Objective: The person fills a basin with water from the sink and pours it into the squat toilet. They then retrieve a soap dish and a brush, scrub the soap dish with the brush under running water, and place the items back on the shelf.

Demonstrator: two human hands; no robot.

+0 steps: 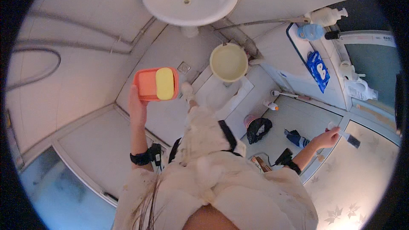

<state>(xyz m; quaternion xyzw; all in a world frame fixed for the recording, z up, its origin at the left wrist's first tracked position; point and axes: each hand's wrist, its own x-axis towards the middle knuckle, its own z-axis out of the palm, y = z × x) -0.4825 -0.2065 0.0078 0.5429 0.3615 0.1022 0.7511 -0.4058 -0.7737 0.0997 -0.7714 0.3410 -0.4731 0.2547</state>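
Note:
My left hand (138,107) grips the near left side of a shallow orange plastic tray (147,84), out in front of me over the tiled floor. In the tray's right part lies a yellow block with rounded ends (165,83), a sponge or a bar of soap; I cannot tell which. Far to the right, my right hand (326,139) is closed around the pale handle of a flat brush (353,140). Its dark bristles point right, in front of a pale door panel with leaf patterns (338,172).
A white washbasin (188,12) juts from the wall ahead. Below it stand a pale yellow bucket (228,63) and a squat toilet (217,94). A black-lined bin (258,130), a bottle (270,105) and a long-handled brush (292,95) are at the right. Bottles and a blue packet (318,70) line the ledge.

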